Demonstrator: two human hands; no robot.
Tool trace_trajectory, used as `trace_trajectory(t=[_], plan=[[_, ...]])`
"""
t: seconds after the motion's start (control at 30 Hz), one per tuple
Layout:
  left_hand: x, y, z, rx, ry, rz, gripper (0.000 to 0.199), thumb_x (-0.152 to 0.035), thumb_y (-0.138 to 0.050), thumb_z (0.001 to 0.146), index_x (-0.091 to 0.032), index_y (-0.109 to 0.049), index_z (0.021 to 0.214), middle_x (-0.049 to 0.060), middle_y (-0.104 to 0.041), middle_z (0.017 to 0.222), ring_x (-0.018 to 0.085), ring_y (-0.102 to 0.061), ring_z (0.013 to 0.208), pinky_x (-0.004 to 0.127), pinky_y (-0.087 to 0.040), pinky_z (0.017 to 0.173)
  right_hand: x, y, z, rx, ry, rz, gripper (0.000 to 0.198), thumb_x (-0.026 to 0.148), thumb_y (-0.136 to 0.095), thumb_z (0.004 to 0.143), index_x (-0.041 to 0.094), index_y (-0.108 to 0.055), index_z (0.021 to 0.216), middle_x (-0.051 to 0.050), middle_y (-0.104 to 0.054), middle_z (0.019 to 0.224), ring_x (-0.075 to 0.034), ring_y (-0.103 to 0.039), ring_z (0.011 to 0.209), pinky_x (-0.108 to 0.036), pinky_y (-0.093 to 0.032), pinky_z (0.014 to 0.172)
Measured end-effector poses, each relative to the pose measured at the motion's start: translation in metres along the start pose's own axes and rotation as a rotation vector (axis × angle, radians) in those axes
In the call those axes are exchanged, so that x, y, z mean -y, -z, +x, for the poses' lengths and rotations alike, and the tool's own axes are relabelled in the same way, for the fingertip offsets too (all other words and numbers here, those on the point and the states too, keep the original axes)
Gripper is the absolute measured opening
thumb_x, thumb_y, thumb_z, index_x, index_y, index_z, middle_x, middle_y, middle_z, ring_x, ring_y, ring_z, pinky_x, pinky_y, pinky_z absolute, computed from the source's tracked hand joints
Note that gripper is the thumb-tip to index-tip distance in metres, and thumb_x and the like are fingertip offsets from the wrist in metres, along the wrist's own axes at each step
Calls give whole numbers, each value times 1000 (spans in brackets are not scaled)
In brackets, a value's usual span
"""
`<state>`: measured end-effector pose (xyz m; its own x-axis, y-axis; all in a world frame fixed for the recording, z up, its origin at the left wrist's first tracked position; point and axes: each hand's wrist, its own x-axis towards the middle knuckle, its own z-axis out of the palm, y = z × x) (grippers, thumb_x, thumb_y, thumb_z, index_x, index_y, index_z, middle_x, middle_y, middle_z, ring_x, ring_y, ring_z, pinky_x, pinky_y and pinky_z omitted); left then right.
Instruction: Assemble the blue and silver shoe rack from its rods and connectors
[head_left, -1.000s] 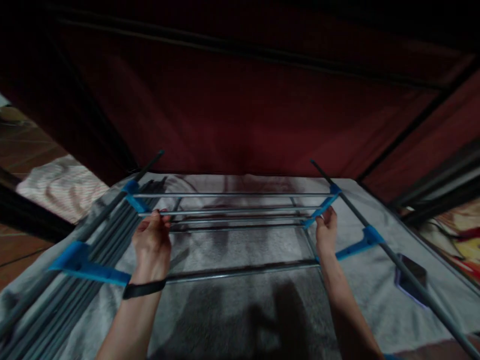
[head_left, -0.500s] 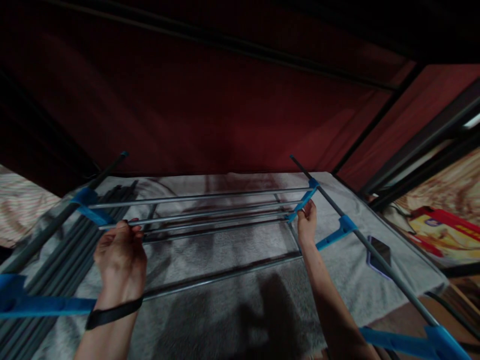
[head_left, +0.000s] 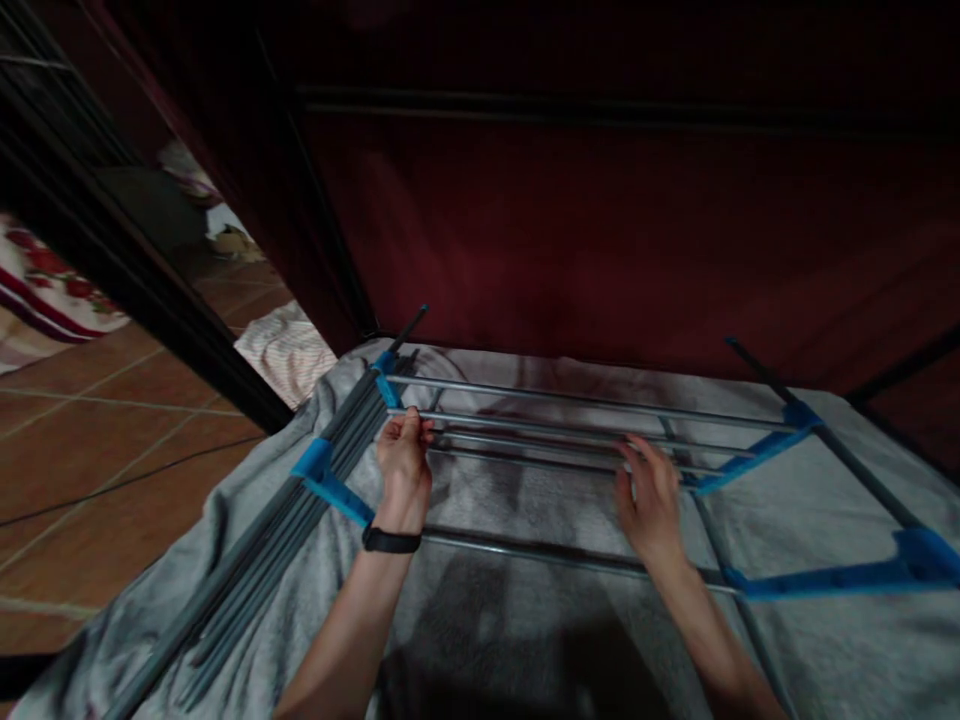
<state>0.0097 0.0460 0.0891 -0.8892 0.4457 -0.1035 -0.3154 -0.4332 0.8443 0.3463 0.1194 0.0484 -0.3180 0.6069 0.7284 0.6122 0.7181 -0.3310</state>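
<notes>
A frame of grey metal tubes with blue plastic brackets lies on a grey blanket point(head_left: 525, 620). My left hand point(head_left: 403, 460) pinches a thin metal rod point(head_left: 510, 424) close to its left end, beside the left blue bracket point(head_left: 388, 385). That rod runs across towards the right blue bracket point(head_left: 757, 458). Over the right part of the crossing rods is my right hand point(head_left: 651, 495), its fingers loosely bent and apart, the fingertips at the rods; whether they touch is unclear. Nearer me, another crossbar point(head_left: 540, 552) joins the lower left bracket point(head_left: 330, 482) and the lower right bracket point(head_left: 847, 578).
Several loose grey tubes point(head_left: 262, 600) lie along the left side tube. A dark red panel point(head_left: 562, 240) stands behind the frame. A dark post point(head_left: 172, 290) and brown floor tiles point(head_left: 112, 440) are at left, with a striped cloth point(head_left: 289, 350) near the panel.
The view has swung left, bringing the tiled floor into sight. My right hand has left the right bracket and moved left along the rods; my left hand still holds its rod's left end.
</notes>
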Motion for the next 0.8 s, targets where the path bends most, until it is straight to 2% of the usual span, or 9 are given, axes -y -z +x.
trace_trajectory(t=[0.1,0.23,0.33,0.43,0.5,0.6,0.67,0.73,0.8], plan=[[3,4,1,35,-28,11,34,-36,-84,71,-16,-56,70,-4,-58,60,7,-55,53,19,-37,51,22,-17,22,146,190,-55,51,16,-40,98,27,-44,148,-11,-59,139,-25,-55,130,-53,-31,118],[4,6,2,61,-34,27,38,-41,-86,67,-17,-57,71,-3,-58,61,7,-55,53,20,-38,51,37,-32,47,286,308,-124,52,14,-39,98,25,-42,149,-11,-64,133,-26,-58,123,-51,-34,116],[4,6,2,57,-29,52,42,-45,-87,64,-17,-57,71,-3,-58,63,7,-54,54,21,-37,51,42,-35,58,342,314,-167,52,11,-41,96,22,-48,146,-11,-67,122,-27,-61,111,-46,-44,103],[6,10,3,51,-25,86,43,-49,-86,65,-18,-57,75,-3,-57,67,8,-55,57,22,-38,53,42,-34,63,382,317,-189,53,6,-41,93,22,-52,142,-10,-68,114,-26,-61,103,-41,-49,94],[9,15,5,-10,-57,103,42,-52,-81,70,-19,-58,81,-3,-57,72,9,-56,62,23,-40,57,40,-33,65,395,324,-193,54,4,-41,91,21,-54,140,-9,-67,114,-25,-60,104,-39,-49,93],[15,24,14,-193,-205,140,35,-52,-70,81,-21,-56,87,-3,-58,82,11,-57,73,25,-44,67,39,-32,66,421,322,-201,52,4,-42,91,20,-55,138,-9,-66,114,-25,-59,104,-38,-49,93],[17,27,23,-270,-293,167,29,-48,-64,85,-21,-56,89,-1,-61,91,12,-59,84,27,-45,76,39,-31,67,433,316,-208,51,3,-42,91,20,-55,137,-9,-66,115,-24,-59,105,-38,-49,94],[17,25,33,-284,-331,183,27,-48,-56,90,-21,-59,92,1,-64,98,14,-60,92,29,-45,84,40,-31,67,437,310,-214,51,2,-41,91,19,-56,136,-9,-66,116,-24,-60,105,-38,-49,94],[15,18,42,-256,-335,198,35,-51,-49,93,-19,-63,92,3,-66,96,16,-61,92,31,-46,86,39,-31,68,439,309,-217,51,2,-42,90,19,-57,136,-10,-66,115,-24,-60,105,-38,-50,93]])
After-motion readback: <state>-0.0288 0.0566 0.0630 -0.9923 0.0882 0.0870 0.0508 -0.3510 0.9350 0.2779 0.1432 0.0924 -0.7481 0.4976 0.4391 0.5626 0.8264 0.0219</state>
